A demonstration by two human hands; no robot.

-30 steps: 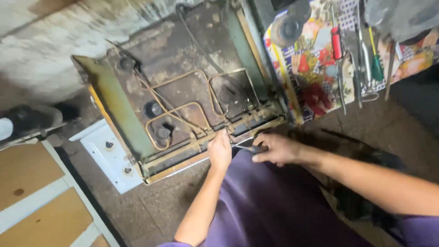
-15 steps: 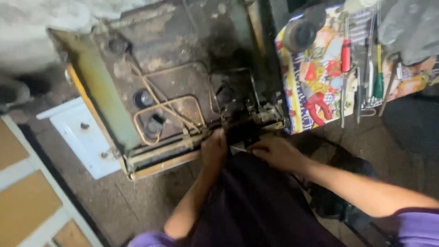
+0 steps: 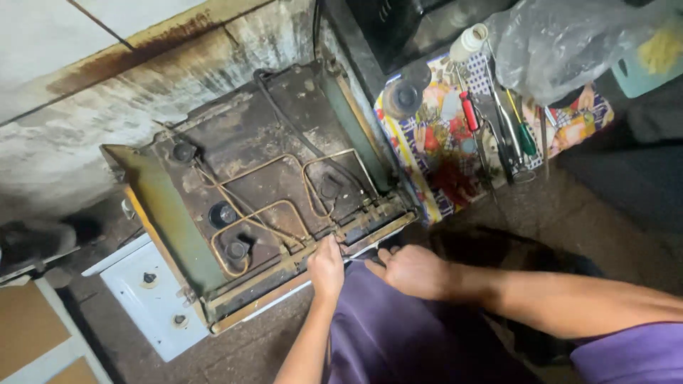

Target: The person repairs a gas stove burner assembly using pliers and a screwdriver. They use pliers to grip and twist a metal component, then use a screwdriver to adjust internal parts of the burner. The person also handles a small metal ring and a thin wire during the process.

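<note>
Left hand (image 3: 326,269) fisted knuckles-up on the upturned stove (image 3: 263,192) front rail, right hand (image 3: 413,272) curled around a thin tool (image 3: 358,259), forearms converging

A patterned cloth (image 3: 434,153) lies on the floor, with a red-handled screwdriver (image 3: 469,112), a green-handled screwdriver (image 3: 526,139) and a white bottle (image 3: 470,41) on it. Beside them is a clear plastic bag (image 3: 562,43).

Purple short sleeve, purple trousers, bare forearms
</note>
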